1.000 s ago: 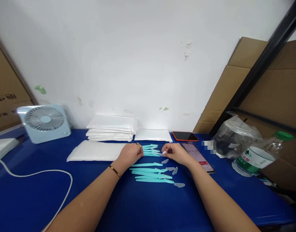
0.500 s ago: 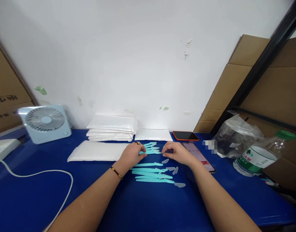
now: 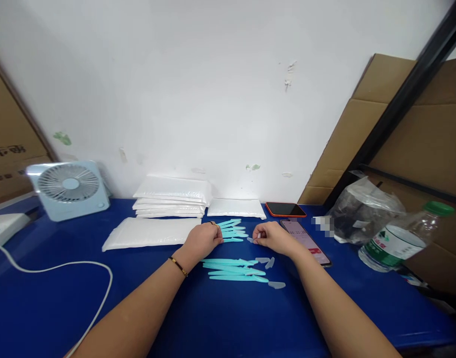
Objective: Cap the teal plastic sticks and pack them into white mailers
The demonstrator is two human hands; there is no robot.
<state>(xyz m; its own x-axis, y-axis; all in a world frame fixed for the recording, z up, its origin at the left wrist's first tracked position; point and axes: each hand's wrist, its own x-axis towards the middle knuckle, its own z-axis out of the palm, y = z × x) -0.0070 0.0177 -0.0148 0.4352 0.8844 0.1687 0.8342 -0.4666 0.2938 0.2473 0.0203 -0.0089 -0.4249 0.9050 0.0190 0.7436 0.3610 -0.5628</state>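
Observation:
My left hand (image 3: 205,236) is closed on the handle end of a turquoise eyebrow razor (image 3: 233,240), whose blade end points right. Just right of that tip, my right hand (image 3: 267,233) pinches a clear blade cap (image 3: 251,240). Whether cap and razor touch, I cannot tell. Behind the held razor, several similar razors (image 3: 231,228) lie side by side, their left ends hidden by my left hand. Nearer to me is another group of turquoise razors (image 3: 233,271). Loose clear caps (image 3: 276,285) lie by their right ends.
White padded mailers (image 3: 172,191) are stacked by the wall, with one mailer (image 3: 149,232) in front. A phone with a timer (image 3: 306,241) lies beside my right hand, near an orange-edged phone (image 3: 285,209). A fan (image 3: 71,189), white cable (image 3: 56,268) and water bottle (image 3: 399,238) stand or lie around.
One razor from the near group and a loose cap have been taken up. The razor is now in my left hand by the far group, the cap in my right fingers.

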